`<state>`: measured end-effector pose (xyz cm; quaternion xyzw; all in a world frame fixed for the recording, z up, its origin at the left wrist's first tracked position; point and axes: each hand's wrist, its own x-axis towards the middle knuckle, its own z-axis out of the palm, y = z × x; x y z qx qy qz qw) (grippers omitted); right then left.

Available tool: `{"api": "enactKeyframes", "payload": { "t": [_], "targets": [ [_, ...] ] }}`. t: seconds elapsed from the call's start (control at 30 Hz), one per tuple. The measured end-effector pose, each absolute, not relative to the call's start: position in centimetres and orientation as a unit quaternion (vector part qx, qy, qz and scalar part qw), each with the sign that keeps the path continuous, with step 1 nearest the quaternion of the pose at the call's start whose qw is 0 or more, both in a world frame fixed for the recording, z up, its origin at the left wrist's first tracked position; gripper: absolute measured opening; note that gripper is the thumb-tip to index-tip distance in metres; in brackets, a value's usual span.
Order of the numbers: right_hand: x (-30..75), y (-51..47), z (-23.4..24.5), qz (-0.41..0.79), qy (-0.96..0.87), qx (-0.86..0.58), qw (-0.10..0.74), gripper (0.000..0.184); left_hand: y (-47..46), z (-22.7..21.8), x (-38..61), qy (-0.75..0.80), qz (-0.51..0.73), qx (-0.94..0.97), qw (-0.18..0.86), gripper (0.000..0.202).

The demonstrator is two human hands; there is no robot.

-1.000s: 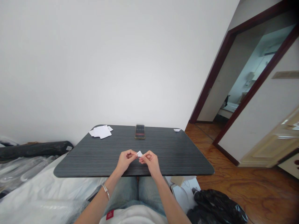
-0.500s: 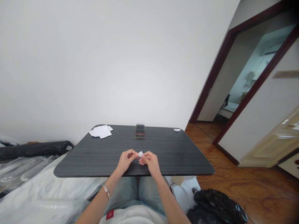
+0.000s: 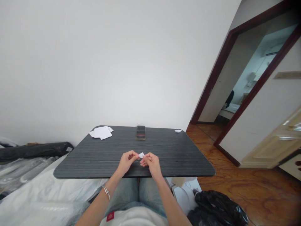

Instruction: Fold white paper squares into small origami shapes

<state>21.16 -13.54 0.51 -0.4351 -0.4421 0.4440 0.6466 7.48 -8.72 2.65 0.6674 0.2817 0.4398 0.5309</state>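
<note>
Between my two hands, above the near half of the dark table point(image 3: 113, 153), is a small folded piece of white paper point(image 3: 141, 155). My left hand point(image 3: 127, 161) pinches its left edge between thumb and forefinger. From the other side my right hand point(image 3: 150, 162) grips the paper with thumb and fingertips, its remaining fingers curled beneath. Part of the paper is covered by the fingertips, so its full folded shape cannot be made out.
Loose white sheets point(image 3: 101, 132) lie at the table's far left corner. A dark upright stand-like object point(image 3: 140, 132) is at the back middle, and a small folded white paper point(image 3: 178, 131) at the far right. Black plastic bags point(image 3: 218, 207) sit on the floor at right.
Both hands stay in nearly the same place, still pinching the paper. The paper seems slightly turned between the fingertips; the whole view has shifted very little.
</note>
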Motion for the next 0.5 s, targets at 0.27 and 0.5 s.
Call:
{"api": "enactKeyframes", "payload": {
  "t": [0.27,0.5],
  "targets": [
    [21.19,-13.52,0.21,0.452,-0.449,-0.431,0.639,0.028,-8.79,2.68,7.51,0.287,0.431,0.679,0.520,0.015],
    [21.10,-13.53,0.37,0.455,-0.451,-0.438,0.631,0.027,-8.80,2.65,7.58,0.287,0.422,0.683,0.523,0.017]
  ]
}}
